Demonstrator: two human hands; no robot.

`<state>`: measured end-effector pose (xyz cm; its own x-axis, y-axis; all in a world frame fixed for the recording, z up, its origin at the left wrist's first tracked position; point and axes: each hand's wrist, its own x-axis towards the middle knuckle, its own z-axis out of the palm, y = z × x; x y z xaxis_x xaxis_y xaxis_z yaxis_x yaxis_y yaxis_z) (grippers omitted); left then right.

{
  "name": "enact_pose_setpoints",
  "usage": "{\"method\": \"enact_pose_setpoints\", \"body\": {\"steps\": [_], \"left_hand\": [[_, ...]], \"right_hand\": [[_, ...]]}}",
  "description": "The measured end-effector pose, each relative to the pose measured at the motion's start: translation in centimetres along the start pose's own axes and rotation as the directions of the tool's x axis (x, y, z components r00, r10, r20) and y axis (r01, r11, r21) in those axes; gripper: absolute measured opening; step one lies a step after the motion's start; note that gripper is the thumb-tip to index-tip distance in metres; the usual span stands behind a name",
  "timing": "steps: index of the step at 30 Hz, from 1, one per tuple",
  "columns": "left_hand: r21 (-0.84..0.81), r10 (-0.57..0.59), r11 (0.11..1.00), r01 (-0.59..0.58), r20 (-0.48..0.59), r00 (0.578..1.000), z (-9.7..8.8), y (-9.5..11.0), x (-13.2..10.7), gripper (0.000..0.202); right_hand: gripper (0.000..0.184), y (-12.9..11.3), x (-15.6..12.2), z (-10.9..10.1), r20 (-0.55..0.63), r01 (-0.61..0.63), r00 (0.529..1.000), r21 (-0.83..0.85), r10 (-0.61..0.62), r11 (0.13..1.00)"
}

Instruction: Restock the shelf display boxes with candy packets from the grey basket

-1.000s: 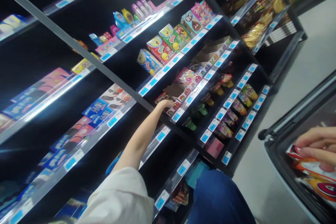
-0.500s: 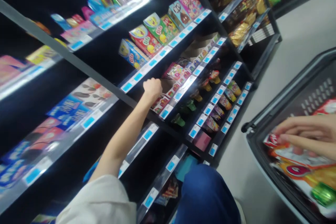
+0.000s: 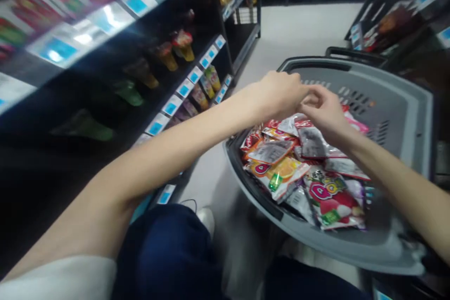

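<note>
Both hands meet above a grey shopping basket [image 3: 404, 117] full of snack packets [image 3: 298, 168]. My left hand [image 3: 277, 93] reaches across from the shelf side, its fingers curled. It touches my right hand [image 3: 325, 112], whose fingers are bent and pinched close to the left ones. What lies between the fingers is hidden and blurred. Just beneath the hands lie red and silver packets [image 3: 309, 138].
Black store shelves [image 3: 147, 84] with blue price tags [image 3: 170, 105] and small candy items run along the left. My knee in dark blue trousers [image 3: 168, 253] is at the bottom. The grey floor aisle [image 3: 302, 28] runs ahead, with more shelving at the right [image 3: 397, 14].
My left hand left the shelf and swung right to the basket, meeting my right hand over the packets. The view turned from the shelves toward the basket.
</note>
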<state>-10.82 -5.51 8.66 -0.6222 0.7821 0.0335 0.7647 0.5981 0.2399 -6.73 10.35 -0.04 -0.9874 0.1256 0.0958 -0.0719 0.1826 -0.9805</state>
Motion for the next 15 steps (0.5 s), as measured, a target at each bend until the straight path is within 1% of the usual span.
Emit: {"method": "enact_pose_setpoints", "body": {"steps": [2, 3, 5, 7, 9, 11, 13, 15], "left_hand": [[-0.032, 0.031, 0.999, -0.028, 0.092, 0.995, 1.5, -2.3, 3.0, 0.016], [-0.029, 0.044, 0.999, -0.041, 0.135, 0.99, 2.1, -3.4, 4.0, 0.016], [-0.039, 0.1, 0.995, -0.094, 0.188, 0.977, 3.5, -5.5, 5.0, 0.016], [-0.043, 0.178, 0.984, -0.173, 0.185, 0.967, 4.8, -7.1, 4.8, 0.019], [-0.071, 0.24, 0.97, -0.233, 0.1, 0.966, 5.9, -8.0, 4.1, 0.023], [-0.131, 0.247, 0.959, -0.25, -0.039, 0.968, 6.7, -8.3, 3.5, 0.027], [-0.213, 0.216, 0.946, -0.246, -0.154, 0.964, 7.0, -8.2, 3.3, 0.03], [-0.291, 0.193, 0.923, -0.251, -0.214, 0.958, 6.9, -8.2, 3.3, 0.029]], "right_hand": [[0.049, 1.4, 0.6, -0.7, 0.004, -0.048, 0.999, -0.027, 0.048, 0.999], [0.049, 2.0, 0.9, -1.0, 0.016, -0.06, 0.998, -0.061, 0.061, 0.996], [0.045, 2.8, 1.0, -1.4, 0.051, -0.038, 0.998, -0.183, 0.048, 0.982], [0.04, 3.1, 1.0, -1.5, 0.125, 0.054, 0.992, -0.348, -0.011, 0.936], [0.033, 3.2, 0.7, -1.3, 0.211, 0.157, 0.976, -0.475, -0.061, 0.866], [0.027, 3.1, 0.2, -0.7, 0.279, 0.199, 0.959, -0.531, -0.052, 0.824], [0.028, 2.9, -0.2, 0.2, 0.324, 0.16, 0.946, -0.52, 0.021, 0.839], [0.034, 2.7, -0.5, 1.0, 0.378, 0.078, 0.919, -0.45, 0.111, 0.89]]}}
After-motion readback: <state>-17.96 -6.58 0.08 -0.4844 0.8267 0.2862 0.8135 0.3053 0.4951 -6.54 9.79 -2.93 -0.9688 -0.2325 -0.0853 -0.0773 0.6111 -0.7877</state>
